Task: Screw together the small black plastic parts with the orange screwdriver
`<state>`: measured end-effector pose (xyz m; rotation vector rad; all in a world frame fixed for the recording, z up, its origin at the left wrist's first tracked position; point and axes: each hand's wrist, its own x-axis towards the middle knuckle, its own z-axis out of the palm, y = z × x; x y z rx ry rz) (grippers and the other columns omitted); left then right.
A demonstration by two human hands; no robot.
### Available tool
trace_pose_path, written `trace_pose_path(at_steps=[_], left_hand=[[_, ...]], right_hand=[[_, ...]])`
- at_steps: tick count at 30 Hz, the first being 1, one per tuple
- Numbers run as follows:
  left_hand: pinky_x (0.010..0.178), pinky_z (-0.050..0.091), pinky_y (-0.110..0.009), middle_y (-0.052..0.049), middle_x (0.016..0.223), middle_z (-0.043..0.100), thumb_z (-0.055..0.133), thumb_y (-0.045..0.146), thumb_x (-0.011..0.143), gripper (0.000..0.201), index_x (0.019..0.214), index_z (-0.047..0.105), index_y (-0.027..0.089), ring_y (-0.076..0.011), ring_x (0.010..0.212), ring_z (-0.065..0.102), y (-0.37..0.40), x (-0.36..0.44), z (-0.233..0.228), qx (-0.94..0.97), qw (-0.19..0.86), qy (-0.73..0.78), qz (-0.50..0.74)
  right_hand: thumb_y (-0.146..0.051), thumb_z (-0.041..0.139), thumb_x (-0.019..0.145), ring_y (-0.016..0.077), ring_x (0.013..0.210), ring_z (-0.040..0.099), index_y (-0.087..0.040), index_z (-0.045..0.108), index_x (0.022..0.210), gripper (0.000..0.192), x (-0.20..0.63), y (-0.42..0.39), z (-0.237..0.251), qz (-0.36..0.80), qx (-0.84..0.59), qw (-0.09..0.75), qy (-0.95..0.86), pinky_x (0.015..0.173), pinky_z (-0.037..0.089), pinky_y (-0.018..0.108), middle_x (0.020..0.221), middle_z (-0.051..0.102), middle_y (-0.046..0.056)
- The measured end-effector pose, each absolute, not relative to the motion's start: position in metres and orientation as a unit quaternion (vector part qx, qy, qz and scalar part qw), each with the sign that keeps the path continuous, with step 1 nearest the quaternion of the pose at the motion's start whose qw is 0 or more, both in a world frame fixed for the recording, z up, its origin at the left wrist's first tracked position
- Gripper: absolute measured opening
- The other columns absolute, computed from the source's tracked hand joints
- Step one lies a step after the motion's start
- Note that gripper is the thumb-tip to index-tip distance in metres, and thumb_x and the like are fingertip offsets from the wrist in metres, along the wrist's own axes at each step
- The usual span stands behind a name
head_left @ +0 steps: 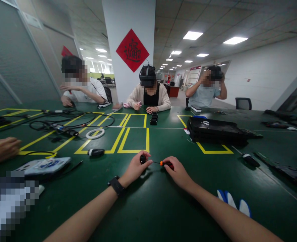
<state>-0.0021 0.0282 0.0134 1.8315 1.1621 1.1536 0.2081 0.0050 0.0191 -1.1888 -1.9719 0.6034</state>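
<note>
Over the green table, my left hand is closed around a small black rounded part, whose exact kind I cannot make out. My right hand grips the dark handle of a screwdriver with an orange collar. Its thin shaft points left, towards the fingers of my left hand. Whether the tip touches the black part is not clear. A black watch is on my left wrist.
Nearby are a black-and-white cylinder, a white cable coil, a phone-like slab, a black device casing, another black cylinder and blue-white glove fingers. A co-worker's hand rests at left; several people sit around the table.
</note>
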Motion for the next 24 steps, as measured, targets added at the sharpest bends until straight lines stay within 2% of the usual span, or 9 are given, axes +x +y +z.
trace_pose_path(at_steps=[3,10,17,22,24], left_hand=[[0.075,0.042,-0.029,-0.001,0.085,0.056,0.059,0.030,0.074,0.022,0.091,0.052,0.018,-0.0144,0.079,0.054,0.0275,-0.0017,0.0145,0.706,0.345,0.431,0.444],[0.073,0.042,-0.028,0.000,0.082,0.056,0.058,0.029,0.075,0.020,0.089,0.051,0.017,-0.0130,0.076,0.054,0.0274,-0.0015,0.0148,0.711,0.341,0.433,0.437],[0.073,0.041,-0.027,0.000,0.082,0.055,0.056,0.032,0.076,0.021,0.090,0.051,0.018,-0.0134,0.077,0.053,0.0262,-0.0023,0.0157,0.708,0.334,0.442,0.438],[0.074,0.041,-0.027,0.000,0.083,0.056,0.057,0.029,0.075,0.020,0.091,0.051,0.018,-0.0135,0.077,0.053,0.0276,-0.0026,0.0138,0.707,0.336,0.442,0.438],[0.074,0.041,-0.028,0.000,0.083,0.055,0.057,0.026,0.074,0.019,0.090,0.051,0.018,-0.0134,0.077,0.053,0.0283,-0.0027,0.0129,0.706,0.335,0.442,0.441]], right_hand=[[-0.021,0.053,0.079,0.0179,0.091,0.051,-0.019,0.058,0.096,0.017,0.2084,0.0046,0.0182,0.237,-0.478,0.370,-0.761,0.083,0.041,0.034,0.095,0.057,0.005],[-0.021,0.039,0.088,0.0170,0.093,0.050,-0.018,0.060,0.089,0.022,0.2089,0.0064,0.0185,0.216,-0.471,0.348,-0.782,0.087,0.038,0.033,0.093,0.057,0.006],[-0.022,0.051,0.081,0.0173,0.093,0.050,-0.020,0.056,0.098,0.018,0.2082,0.0041,0.0197,0.232,-0.485,0.346,-0.769,0.084,0.040,0.031,0.098,0.056,0.004],[-0.023,0.037,0.089,0.0166,0.094,0.050,-0.019,0.059,0.093,0.023,0.2083,0.0064,0.0192,0.228,-0.479,0.342,-0.775,0.087,0.038,0.031,0.095,0.057,0.005],[-0.023,0.036,0.089,0.0168,0.093,0.050,-0.019,0.060,0.092,0.024,0.2084,0.0065,0.0193,0.224,-0.479,0.337,-0.779,0.086,0.038,0.031,0.094,0.057,0.005]])
